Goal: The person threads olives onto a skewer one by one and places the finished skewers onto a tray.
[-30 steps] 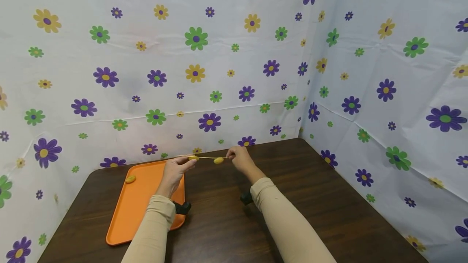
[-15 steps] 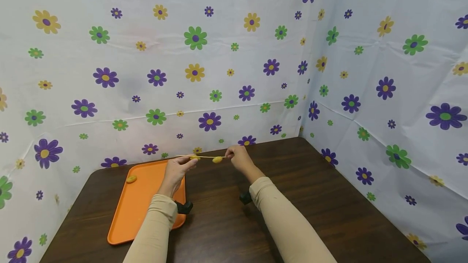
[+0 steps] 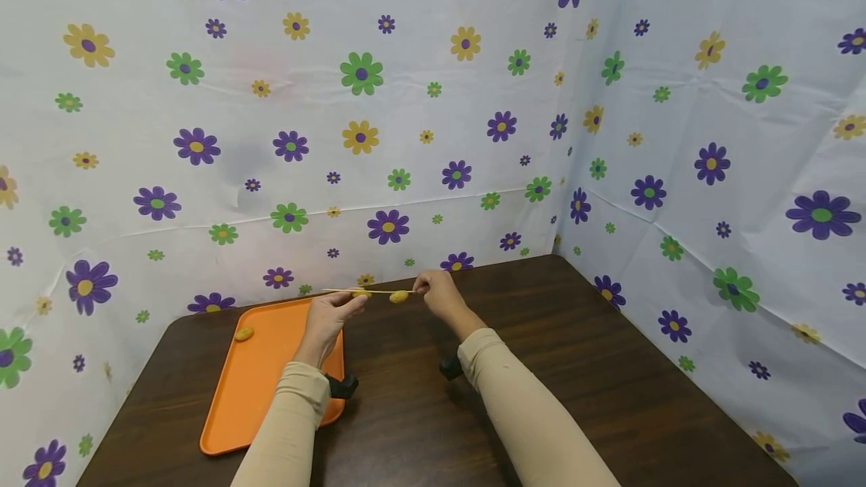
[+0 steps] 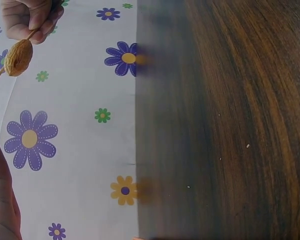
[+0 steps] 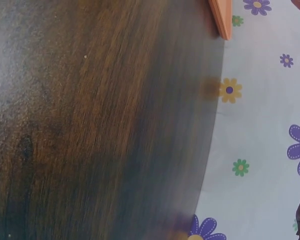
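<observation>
A thin wooden skewer [image 3: 380,291] is held roughly level above the far part of the table. My right hand [image 3: 441,295] pinches its right end. Close to those fingers, a wrinkled yellow-brown date [image 3: 399,297] sits on the skewer; this date [image 4: 18,57] shows larger in the left wrist view. My left hand [image 3: 326,324] pinches a second date [image 3: 361,294] between thumb and fingers, partly hidden by them. The skewer's left end sticks out past that hand. Whether the second date is pierced through, I cannot tell. In the right wrist view only bits of hands show at the edge.
An orange tray [image 3: 233,404] lies on the left of the dark wooden table [image 3: 406,427], partly under my left arm. One more date [image 3: 244,334] rests near its left rim. A flowered sheet [image 3: 433,156] hangs behind the table and along its right side.
Both hands and the skewer have shifted very slightly left in the head view. The date near my right hand keeps its place on the skewer, and both grips look the same.
</observation>
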Demonstrator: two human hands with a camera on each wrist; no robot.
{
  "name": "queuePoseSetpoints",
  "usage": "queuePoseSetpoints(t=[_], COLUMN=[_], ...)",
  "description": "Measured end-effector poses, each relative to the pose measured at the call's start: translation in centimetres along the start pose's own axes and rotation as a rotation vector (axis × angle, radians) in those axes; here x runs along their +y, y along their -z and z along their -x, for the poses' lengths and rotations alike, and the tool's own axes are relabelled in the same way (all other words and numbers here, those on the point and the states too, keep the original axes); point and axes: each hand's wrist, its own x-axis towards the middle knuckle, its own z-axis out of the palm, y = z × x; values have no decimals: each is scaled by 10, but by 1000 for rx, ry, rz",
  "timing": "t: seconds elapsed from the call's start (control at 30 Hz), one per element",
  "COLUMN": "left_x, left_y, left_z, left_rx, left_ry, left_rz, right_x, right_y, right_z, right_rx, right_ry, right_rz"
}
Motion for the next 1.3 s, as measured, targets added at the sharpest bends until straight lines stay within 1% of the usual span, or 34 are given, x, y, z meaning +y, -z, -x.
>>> queuePoseSetpoints(t=[0.33,0.5,0.67,0.77,0.87,1.03,1.13,1.3], left_x=[-2,-2,-3,-4,-4,-2,-1,1], left_y=[7,10,11,8,2,-8,-9,-7], left_z=[6,9,13,14,12,7,6,7], left_rx=[32,45,64,66,47,31,36,52], left_ry=[15,19,16,25,32,6,-1,6], left_rz=[-29,-25,-22,-26,-39,-6,1,-7], right_x=[-7,-10,-10,-9,-6,-3,-3,-6], right_y=[-10,-15,-20,-19,-14,-6,-7,-9], right_z=[0,-1,0,2,3,3,3,-1], right_rx=[-7,-3,1,4,24,46,58,61], right_ry=[46,47,66,63,44,40,48,65], right_rz=[-1,-17,-20,-24,-23,-23,-17,-4])
